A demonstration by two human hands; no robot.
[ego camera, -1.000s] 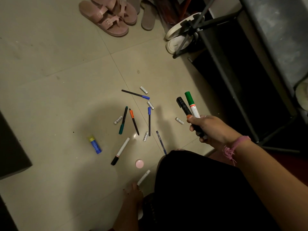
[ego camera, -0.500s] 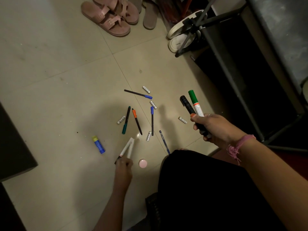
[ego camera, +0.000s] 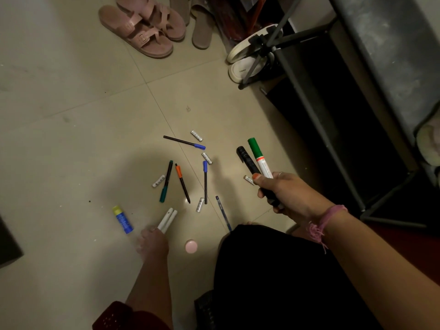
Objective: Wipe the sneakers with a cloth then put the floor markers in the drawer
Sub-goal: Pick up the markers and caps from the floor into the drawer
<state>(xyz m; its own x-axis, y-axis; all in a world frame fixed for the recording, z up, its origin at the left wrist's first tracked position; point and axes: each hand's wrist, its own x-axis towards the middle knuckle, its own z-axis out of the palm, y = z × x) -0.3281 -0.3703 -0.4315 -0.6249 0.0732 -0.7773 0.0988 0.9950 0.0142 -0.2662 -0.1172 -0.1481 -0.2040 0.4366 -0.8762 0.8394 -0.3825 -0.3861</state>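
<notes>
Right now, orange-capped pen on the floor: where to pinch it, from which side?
Pinch the orange-capped pen mid-barrel, just below the cap, coming straight down from above. It lies flat on the tile, so only the long sides are free. The teal-capped pen sits close on its left, so close the fingers across the barrel carefully.

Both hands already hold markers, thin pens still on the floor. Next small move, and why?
Probably the left hand, which pinches two white markers low over the floor, should reach forward for the teal-capped pen. It looks like the nearest loose pen on that side. The right hand is full, gripping the black marker and the green marker.
</notes>
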